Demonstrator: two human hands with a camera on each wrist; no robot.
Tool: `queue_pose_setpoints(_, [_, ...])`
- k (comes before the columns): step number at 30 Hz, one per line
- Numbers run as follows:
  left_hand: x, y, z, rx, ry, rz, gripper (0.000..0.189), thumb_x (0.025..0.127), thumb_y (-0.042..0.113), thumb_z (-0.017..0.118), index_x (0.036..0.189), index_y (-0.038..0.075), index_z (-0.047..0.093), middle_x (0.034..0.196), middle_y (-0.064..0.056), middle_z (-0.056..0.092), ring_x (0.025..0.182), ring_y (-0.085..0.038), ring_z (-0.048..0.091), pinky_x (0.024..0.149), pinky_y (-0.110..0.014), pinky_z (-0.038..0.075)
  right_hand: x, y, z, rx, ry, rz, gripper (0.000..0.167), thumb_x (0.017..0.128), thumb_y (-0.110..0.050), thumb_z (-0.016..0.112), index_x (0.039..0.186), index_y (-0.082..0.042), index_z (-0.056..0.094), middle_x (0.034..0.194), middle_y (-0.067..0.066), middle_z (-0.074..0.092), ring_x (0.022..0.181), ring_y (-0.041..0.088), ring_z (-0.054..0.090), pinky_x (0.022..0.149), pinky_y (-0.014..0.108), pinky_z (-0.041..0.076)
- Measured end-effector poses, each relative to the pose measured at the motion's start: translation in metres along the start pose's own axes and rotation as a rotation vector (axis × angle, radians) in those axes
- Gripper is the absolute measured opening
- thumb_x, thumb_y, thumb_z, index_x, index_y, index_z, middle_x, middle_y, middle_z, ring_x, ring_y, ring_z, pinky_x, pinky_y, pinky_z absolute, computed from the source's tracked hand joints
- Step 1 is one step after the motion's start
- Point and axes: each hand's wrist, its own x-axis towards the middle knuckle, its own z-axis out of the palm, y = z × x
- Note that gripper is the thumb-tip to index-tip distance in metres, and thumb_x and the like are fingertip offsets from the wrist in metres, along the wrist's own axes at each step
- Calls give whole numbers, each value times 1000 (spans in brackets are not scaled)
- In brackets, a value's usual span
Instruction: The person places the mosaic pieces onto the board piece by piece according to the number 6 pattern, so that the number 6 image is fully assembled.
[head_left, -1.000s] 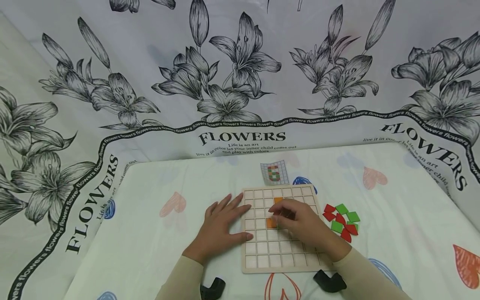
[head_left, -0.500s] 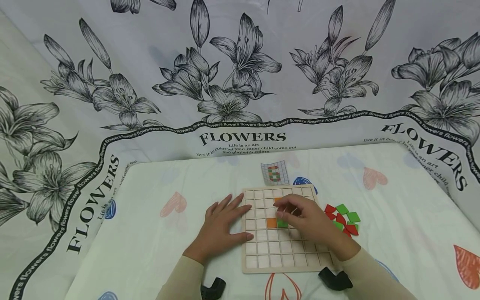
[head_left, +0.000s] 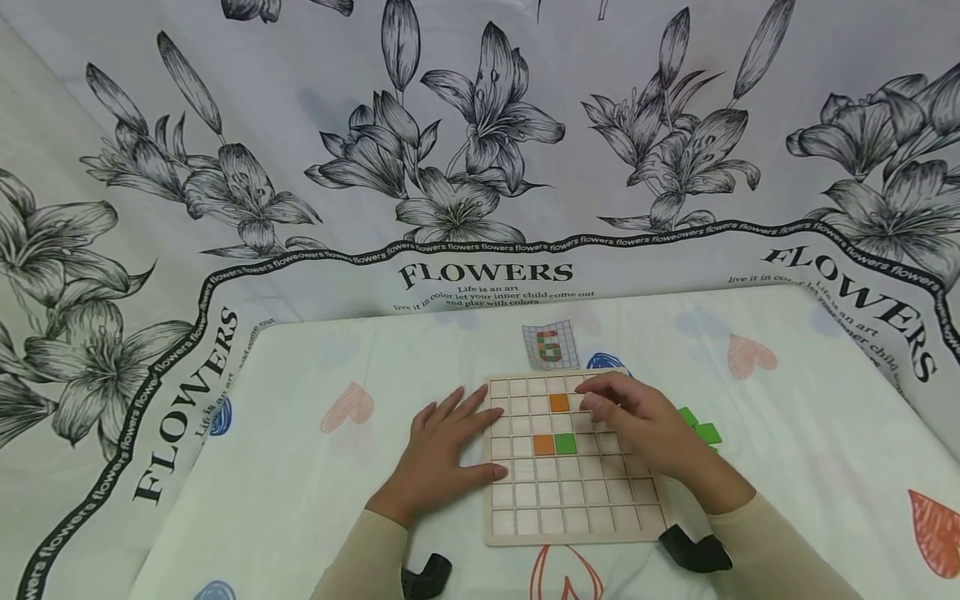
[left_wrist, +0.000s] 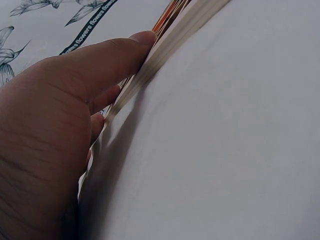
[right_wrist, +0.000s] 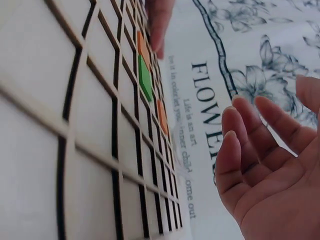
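A wooden grid board (head_left: 573, 521) lies flat on the table. In its cells sit a green square tile (head_left: 566, 443), an orange tile (head_left: 543, 445) right beside it, and another orange tile (head_left: 559, 402) farther back. My left hand (head_left: 442, 458) rests along the board's left edge with fingers spread, its thumb (left_wrist: 112, 62) touching the rim. Above the board's right half is my right hand (head_left: 645, 425); the right wrist view shows its fingers loosely bent with nothing between them. Loose green tiles (head_left: 708, 433) lie to the right of the board, partly hidden by that hand.
Behind the board lies a small printed card (head_left: 550, 344) with a coloured grid pattern. A white cloth (head_left: 420, 358) with hearts covers the table, and a flower-printed curtain (head_left: 480, 167) hangs behind. Black wrist straps (head_left: 696, 550) show below both hands.
My right hand has let go of the green tile, now lying in its cell beside the orange one, and has moved right, hiding the loose red tiles. The left hand stays put.
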Motion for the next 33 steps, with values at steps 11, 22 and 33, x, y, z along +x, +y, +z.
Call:
queue_pose_setpoints(11, [-1, -1, 0, 4, 0, -8, 83, 91, 74, 72, 163, 37, 54, 177, 18, 22, 165, -18, 10, 127, -53, 4, -16, 9, -32, -87, 54, 40, 27, 116, -17, 54, 134, -2, 68, 118, 8, 72, 100, 31, 71, 85, 34, 58])
queue_pose_setpoints(22, [-1, 0, 0, 10, 1, -13, 83, 91, 74, 72, 163, 37, 54, 177, 19, 21, 165, -18, 10, 127, -53, 4, -33, 17, -64, -172, 138, 150, 35, 117, -25, 54, 139, -2, 67, 122, 12, 71, 106, 32, 72, 87, 31, 60])
queue_pose_setpoints(33, [-1, 2, 0, 0, 4, -15, 83, 90, 73, 72, 163, 37, 54, 177, 19, 22, 165, -16, 10, 127, -53, 4, -45, 42, -84, -283, 224, 220, 36, 115, -28, 58, 140, -4, 68, 127, 13, 72, 106, 5, 63, 86, 15, 50])
